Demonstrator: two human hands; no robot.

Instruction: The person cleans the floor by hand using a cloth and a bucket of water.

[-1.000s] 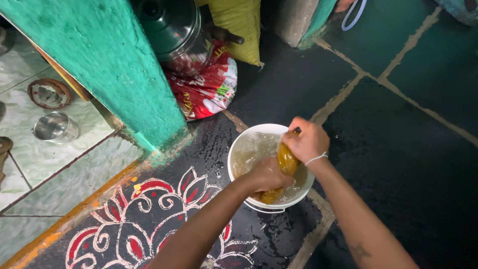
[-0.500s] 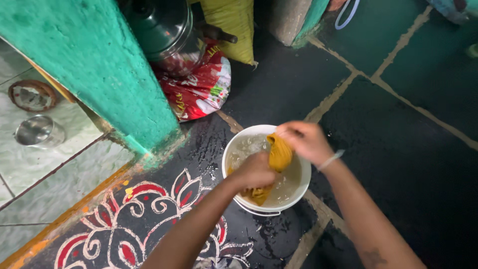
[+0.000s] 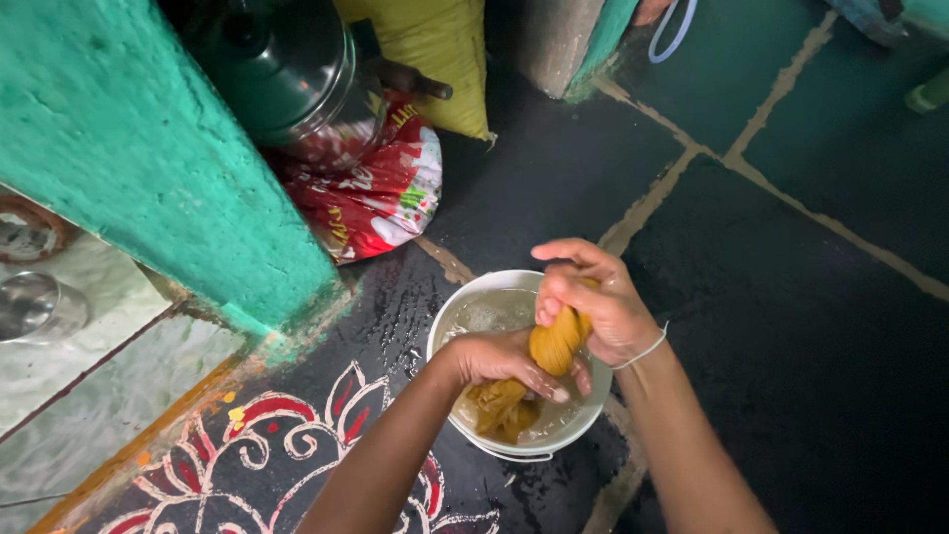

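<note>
A white bucket point(image 3: 447, 309) of cloudy water stands on the wet dark floor. Over it I hold a twisted, wet mustard-yellow cloth point(image 3: 552, 346). My right hand point(image 3: 593, 297), with a white thread around the wrist, grips the upper end of the cloth. My left hand point(image 3: 499, 358) grips the cloth lower down, and its loose end point(image 3: 502, 407) hangs into the bucket.
A green painted wall corner point(image 3: 168, 168) rises at the left. Behind it are a steel pot with a lid point(image 3: 287, 69), a red printed bag point(image 3: 371, 198) and a yellow sack point(image 3: 435, 49). A red and white floor drawing point(image 3: 267, 445) lies near the bucket. A steel cup point(image 3: 35, 307) sits on the tiled floor at far left.
Both hands have shifted their grip along the cloth and wound it tighter. The view has drifted so the bucket sits lower and slightly left.
</note>
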